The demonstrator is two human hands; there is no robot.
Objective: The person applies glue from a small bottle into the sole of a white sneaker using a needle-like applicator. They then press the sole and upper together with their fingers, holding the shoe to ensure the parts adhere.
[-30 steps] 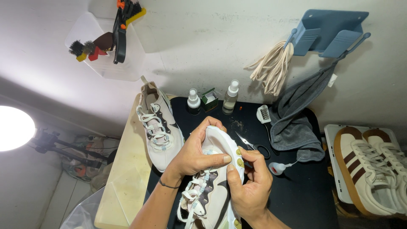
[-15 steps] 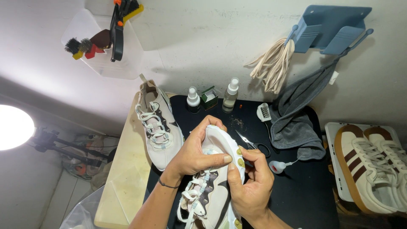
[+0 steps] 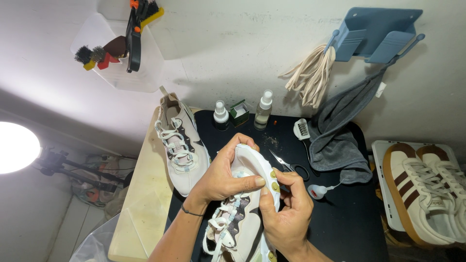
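I hold a white sneaker point(image 3: 242, 223) with pale laces upright over the black mat point(image 3: 349, 218), toe end up. My left hand point(image 3: 225, 174) wraps over the toe from the left, thumb pressed across the front. My right hand point(image 3: 286, 213) grips the sole edge on the right side, fingers by the yellow studs. The matching sneaker point(image 3: 180, 143) lies on its own at the left edge of the mat, toe toward me.
Two spray bottles point(image 3: 263, 110) and a small green box point(image 3: 239, 112) stand at the back. Scissors point(image 3: 290, 166), a small brush point(image 3: 302, 129) and a grey cloth point(image 3: 337, 140) lie to the right. A tray holds brown-striped sneakers point(image 3: 427, 189). A lamp point(image 3: 17, 147) glows left.
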